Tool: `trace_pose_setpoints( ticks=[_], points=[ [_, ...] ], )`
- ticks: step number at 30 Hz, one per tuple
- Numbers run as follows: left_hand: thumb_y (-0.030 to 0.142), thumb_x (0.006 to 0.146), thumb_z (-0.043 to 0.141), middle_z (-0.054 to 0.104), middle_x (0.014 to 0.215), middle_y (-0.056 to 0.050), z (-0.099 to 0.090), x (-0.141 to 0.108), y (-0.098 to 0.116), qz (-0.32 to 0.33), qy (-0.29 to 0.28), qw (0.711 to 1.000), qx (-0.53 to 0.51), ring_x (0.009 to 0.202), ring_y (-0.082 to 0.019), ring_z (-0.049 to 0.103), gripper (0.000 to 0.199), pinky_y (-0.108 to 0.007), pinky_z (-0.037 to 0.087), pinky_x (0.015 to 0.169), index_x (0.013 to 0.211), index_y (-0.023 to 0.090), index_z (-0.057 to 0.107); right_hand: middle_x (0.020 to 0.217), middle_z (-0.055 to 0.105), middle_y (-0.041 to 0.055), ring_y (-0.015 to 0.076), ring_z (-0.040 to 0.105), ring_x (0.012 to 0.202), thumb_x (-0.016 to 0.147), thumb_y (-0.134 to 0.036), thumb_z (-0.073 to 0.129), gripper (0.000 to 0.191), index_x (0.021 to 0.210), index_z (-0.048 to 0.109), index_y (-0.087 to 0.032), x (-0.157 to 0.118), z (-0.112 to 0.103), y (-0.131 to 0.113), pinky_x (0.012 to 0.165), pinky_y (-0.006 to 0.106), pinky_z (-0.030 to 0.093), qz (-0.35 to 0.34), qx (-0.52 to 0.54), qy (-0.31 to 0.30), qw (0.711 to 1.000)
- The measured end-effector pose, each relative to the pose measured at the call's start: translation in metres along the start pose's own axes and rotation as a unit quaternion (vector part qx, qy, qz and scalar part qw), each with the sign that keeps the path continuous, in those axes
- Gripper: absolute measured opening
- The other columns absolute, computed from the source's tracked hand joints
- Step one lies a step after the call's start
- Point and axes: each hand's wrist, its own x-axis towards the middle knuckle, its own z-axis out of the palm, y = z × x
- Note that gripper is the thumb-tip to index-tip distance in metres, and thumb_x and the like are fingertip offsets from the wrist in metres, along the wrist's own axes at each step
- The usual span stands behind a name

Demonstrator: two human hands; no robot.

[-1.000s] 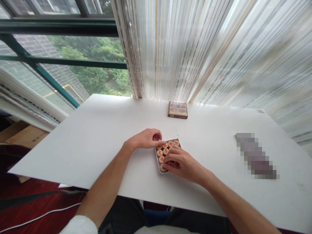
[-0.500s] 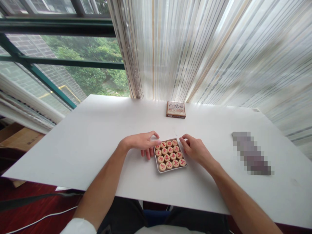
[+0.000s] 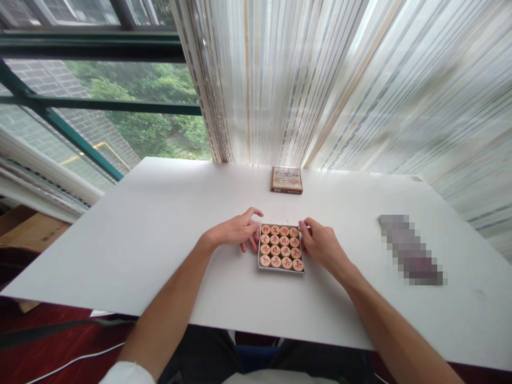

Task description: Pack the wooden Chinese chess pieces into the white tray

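Observation:
A shallow white box tray [image 3: 281,270] lies on the table in front of me, filled with round wooden Chinese chess pieces [image 3: 284,241] in rows, their red characters facing up. My left hand [image 3: 239,229] is at the tray's left side, index finger raised and fingers apart, with the thumb near the upper left edge. Some of its fingertips are hidden behind that edge. At the upper right corner, my right hand [image 3: 323,244] has its fingers curled together against the tray's side, pinching the edge there.
Farther back on the white table [image 3: 176,202] lies a closed chess box [image 3: 287,180] with a printed lid. A pixelated greyish item [image 3: 412,250] is at the right. Striped curtains [image 3: 272,80] hang behind the table, and a cardboard box [image 3: 36,229] stands beyond its left edge.
The tray has turned so its sides are nearly square to the table's front edge. Both hands stay at its sides; my left hand has shifted slightly right along with it.

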Motion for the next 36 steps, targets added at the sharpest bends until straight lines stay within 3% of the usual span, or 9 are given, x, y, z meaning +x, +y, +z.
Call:
trace_pose_setpoints(
  ticks=[3, 5, 10, 13, 26, 33, 36],
  points=[
    [0.045, 0.095, 0.049, 0.070, 0.091, -0.005, -0.001, 0.000, -0.001, 0.000, 0.019, 1.000, 0.000, 0.073, -0.022, 0.075, 0.037, -0.024, 0.052, 0.049, 0.123, 0.024, 0.039, 0.060, 0.067, 0.0010, 0.0179, 0.060, 0.054, 0.101, -0.041, 0.039, 0.035, 0.072, 0.049, -0.024, 0.001, -0.005, 0.000, 0.058, 0.028, 0.036, 0.010, -0.003, 0.013, 1.000],
    [0.053, 0.093, 0.051, 0.071, 0.086, -0.006, -0.003, -0.002, 0.000, -0.008, -0.004, 1.000, 0.017, 0.071, -0.022, 0.075, 0.036, -0.024, 0.052, 0.050, 0.108, 0.020, 0.047, 0.059, 0.068, 0.0006, 0.0176, 0.060, 0.054, 0.101, -0.044, 0.038, 0.039, 0.070, 0.050, -0.024, 0.001, -0.011, 0.002, 0.059, 0.028, 0.039, 0.014, 0.002, -0.011, 1.000],
    [0.068, 0.084, 0.057, 0.075, 0.082, -0.010, -0.004, -0.007, 0.002, -0.076, -0.153, 0.983, 0.065, 0.070, -0.023, 0.075, 0.052, -0.026, 0.052, 0.054, 0.081, 0.016, 0.056, 0.054, 0.068, 0.0029, 0.0169, 0.062, 0.045, 0.102, -0.053, 0.028, 0.056, 0.062, 0.051, -0.022, -0.003, -0.023, 0.007, 0.057, 0.029, 0.046, 0.039, 0.056, -0.194, 0.979],
    [0.070, 0.082, 0.059, 0.075, 0.084, -0.011, -0.001, -0.007, 0.004, -0.086, -0.176, 0.979, 0.060, 0.071, -0.022, 0.075, 0.054, -0.026, 0.052, 0.053, 0.080, 0.016, 0.057, 0.059, 0.071, 0.0040, 0.0177, 0.063, 0.043, 0.102, -0.058, 0.026, 0.057, 0.065, 0.050, -0.022, -0.007, -0.025, 0.007, 0.053, 0.029, 0.048, 0.051, 0.113, -0.258, 0.958],
    [0.074, 0.081, 0.057, 0.077, 0.085, -0.011, 0.003, -0.004, 0.003, -0.074, -0.175, 0.980, 0.058, 0.067, -0.019, 0.073, 0.058, -0.025, 0.052, 0.056, 0.076, 0.015, 0.059, 0.060, 0.072, 0.0060, 0.0200, 0.066, 0.045, 0.097, -0.071, 0.025, 0.059, 0.074, 0.051, -0.022, -0.009, -0.022, 0.004, 0.038, 0.027, 0.040, 0.067, 0.138, -0.262, 0.953],
    [0.073, 0.081, 0.059, 0.077, 0.082, -0.012, 0.003, -0.005, 0.003, -0.084, -0.193, 0.975, 0.068, 0.063, -0.019, 0.073, 0.060, -0.028, 0.054, 0.057, 0.076, 0.014, 0.065, 0.072, 0.075, 0.0073, 0.0195, 0.070, 0.053, 0.088, -0.073, 0.050, 0.053, 0.079, 0.054, -0.020, -0.011, -0.036, 0.004, 0.036, 0.022, 0.040, 0.035, 0.171, -0.378, 0.909],
    [0.072, 0.082, 0.058, 0.077, 0.080, -0.010, 0.004, -0.003, 0.001, -0.075, -0.193, 0.976, 0.070, 0.064, -0.019, 0.073, 0.058, -0.028, 0.055, 0.058, 0.075, 0.014, 0.065, 0.071, 0.074, 0.0068, 0.0189, 0.070, 0.055, 0.086, -0.070, 0.055, 0.051, 0.076, 0.053, -0.020, -0.013, -0.038, 0.003, 0.038, 0.021, 0.042, 0.021, 0.179, -0.384, 0.906]
  ],
)
